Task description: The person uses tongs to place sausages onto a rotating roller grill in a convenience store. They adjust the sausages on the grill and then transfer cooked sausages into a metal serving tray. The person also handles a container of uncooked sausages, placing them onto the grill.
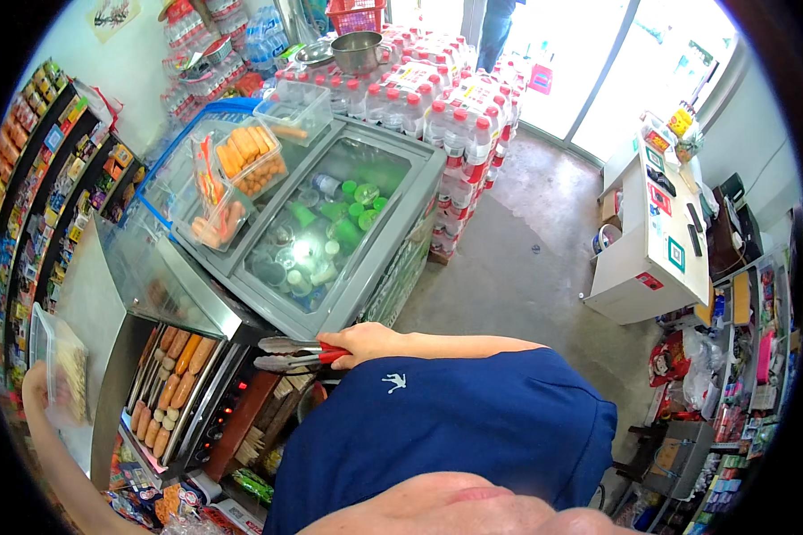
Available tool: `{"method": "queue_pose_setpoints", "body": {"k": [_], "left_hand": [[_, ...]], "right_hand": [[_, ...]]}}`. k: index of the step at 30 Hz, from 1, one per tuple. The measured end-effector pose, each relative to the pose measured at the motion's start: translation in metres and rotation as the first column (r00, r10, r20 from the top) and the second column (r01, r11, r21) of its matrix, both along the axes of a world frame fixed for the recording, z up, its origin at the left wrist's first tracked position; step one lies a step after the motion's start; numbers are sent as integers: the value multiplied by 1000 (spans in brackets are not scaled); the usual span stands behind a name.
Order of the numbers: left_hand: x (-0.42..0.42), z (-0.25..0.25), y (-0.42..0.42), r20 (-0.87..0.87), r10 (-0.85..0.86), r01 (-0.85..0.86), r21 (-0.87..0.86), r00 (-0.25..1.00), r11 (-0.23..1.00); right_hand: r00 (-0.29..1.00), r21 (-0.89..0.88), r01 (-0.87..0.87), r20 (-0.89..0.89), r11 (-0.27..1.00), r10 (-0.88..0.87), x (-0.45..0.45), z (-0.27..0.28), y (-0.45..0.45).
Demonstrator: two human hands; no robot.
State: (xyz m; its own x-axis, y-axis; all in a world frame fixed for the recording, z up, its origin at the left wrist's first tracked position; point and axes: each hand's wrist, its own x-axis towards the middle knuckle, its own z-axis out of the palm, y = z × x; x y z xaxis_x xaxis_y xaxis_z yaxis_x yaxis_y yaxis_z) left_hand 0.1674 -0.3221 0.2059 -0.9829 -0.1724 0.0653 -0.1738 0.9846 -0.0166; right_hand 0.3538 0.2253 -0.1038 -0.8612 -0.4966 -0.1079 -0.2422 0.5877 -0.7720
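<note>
My right hand [361, 343] is closed around the red handles of metal tongs [291, 354], whose tips are apart over the front edge of a sausage roller grill [174, 394]. Sausages [186, 354] and small pale balls [168, 420] lie on its rollers, below a raised clear cover. At the far left my left hand [37, 384] is at a clear plastic container [43, 328] holding thin wooden sticks [73, 374]. Its fingers are blurred and partly behind the container wall, so their grip cannot be told.
Beyond the grill stands a chest freezer [375, 294] with plastic tubs of sausages and other food [251, 154] on its top. Packs of bottled water [455, 127] are stacked behind it. Snack shelves [53, 167] line the left; a white counter [656, 247] stands right. A person [496, 30] is near the doorway.
</note>
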Motion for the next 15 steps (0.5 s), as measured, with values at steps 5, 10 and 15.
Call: {"method": "queue_pose_setpoints", "body": {"k": [5, 10, 15], "left_hand": [[17, 5, 11, -110, -3, 12, 83, 994, 996], [102, 8, 43, -382, 33, 72, 258, 924, 963], [207, 18, 158, -772, 278, 414, 564, 572, 714]], "right_hand": [[990, 23, -92, 106, 995, 90, -7, 14, 3], [962, 17, -271, 40, 962, 271, -14, -2, -15], [889, -51, -454, 42, 890, 456, -23, 24, -33]]}}
